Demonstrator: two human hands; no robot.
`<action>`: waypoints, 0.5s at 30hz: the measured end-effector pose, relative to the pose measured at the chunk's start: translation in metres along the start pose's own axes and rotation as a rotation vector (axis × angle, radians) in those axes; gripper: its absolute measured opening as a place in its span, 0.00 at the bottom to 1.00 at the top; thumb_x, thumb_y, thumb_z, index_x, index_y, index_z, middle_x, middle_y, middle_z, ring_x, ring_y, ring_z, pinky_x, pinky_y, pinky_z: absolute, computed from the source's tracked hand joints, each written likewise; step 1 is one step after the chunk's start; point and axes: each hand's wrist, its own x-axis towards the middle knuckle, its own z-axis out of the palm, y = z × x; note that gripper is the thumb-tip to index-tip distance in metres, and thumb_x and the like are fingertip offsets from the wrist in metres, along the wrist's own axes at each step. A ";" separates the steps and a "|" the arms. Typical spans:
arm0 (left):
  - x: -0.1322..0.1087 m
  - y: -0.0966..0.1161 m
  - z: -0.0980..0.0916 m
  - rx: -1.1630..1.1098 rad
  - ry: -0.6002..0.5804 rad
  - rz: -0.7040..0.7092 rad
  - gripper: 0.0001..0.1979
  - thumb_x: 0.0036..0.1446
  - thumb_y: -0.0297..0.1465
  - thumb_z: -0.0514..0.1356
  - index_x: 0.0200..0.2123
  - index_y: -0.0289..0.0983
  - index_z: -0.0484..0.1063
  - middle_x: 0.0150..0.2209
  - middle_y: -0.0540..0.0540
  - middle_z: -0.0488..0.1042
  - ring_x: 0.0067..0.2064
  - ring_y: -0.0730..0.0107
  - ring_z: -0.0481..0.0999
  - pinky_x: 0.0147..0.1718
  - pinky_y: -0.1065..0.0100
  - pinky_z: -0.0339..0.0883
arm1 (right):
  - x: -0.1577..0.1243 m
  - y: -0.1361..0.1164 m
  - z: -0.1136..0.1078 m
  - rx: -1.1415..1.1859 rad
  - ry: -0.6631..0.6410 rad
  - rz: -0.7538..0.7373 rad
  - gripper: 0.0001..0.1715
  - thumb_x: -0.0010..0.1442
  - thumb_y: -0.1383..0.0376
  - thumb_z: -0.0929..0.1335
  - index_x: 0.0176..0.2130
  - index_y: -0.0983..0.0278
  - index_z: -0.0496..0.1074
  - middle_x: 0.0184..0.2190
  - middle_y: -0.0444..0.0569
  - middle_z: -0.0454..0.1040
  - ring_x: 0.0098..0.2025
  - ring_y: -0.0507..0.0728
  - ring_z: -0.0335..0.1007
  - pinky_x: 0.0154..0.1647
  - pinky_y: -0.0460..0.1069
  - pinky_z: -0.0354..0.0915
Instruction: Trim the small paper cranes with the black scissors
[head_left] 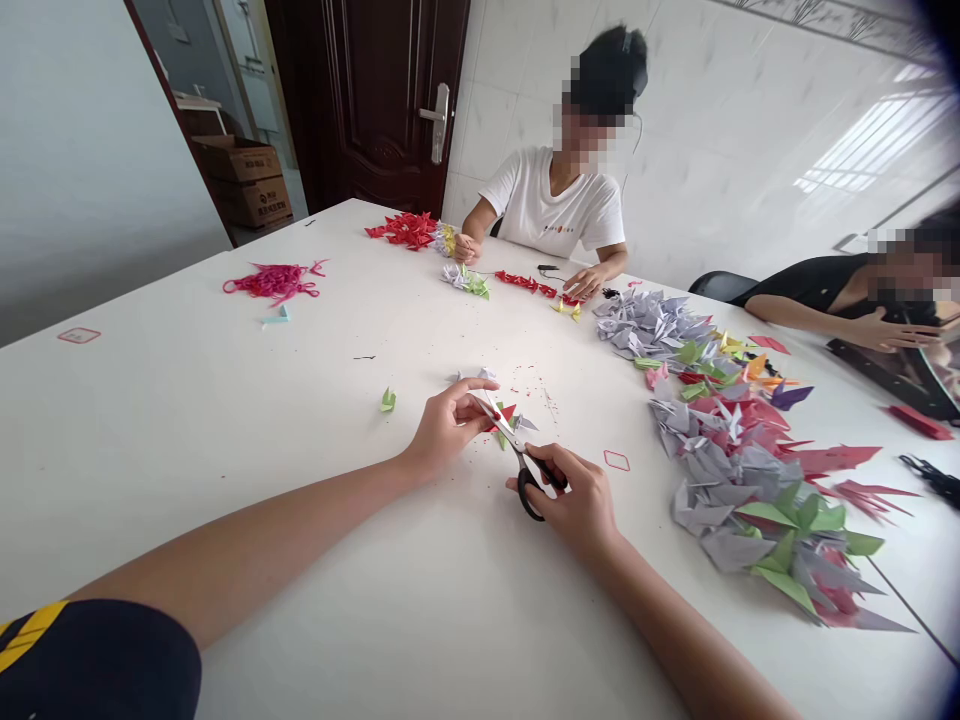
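Over the middle of the white table (315, 580), my right hand (574, 495) holds black-handled scissors (519, 452), their blades apart and pointing up and left. My left hand (448, 428) is closed in a pinch on a small red folded paper (504, 418), which lies at the scissor blades. Green and grey folded papers show just behind and beneath the blades. Beyond my left fingers are small pale paper pieces (486, 374). One green folded paper (388, 400) sits to the left of my left hand.
A long heap of folded paper cranes (720, 470) runs down the right side. Pink strings (277, 282) and a red paper pile (405, 231) lie farther back. Across the table a person in white handles a red strand (527, 284); another person sits at the right by a paper cutter (892, 375).
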 end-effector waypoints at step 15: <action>0.008 -0.006 -0.008 0.037 0.104 0.080 0.15 0.56 0.34 0.66 0.46 0.38 0.74 0.37 0.45 0.80 0.40 0.65 0.81 0.43 0.63 0.76 | 0.004 0.001 -0.003 0.031 -0.006 0.052 0.16 0.53 0.58 0.73 0.42 0.60 0.74 0.25 0.41 0.69 0.24 0.50 0.60 0.28 0.46 0.62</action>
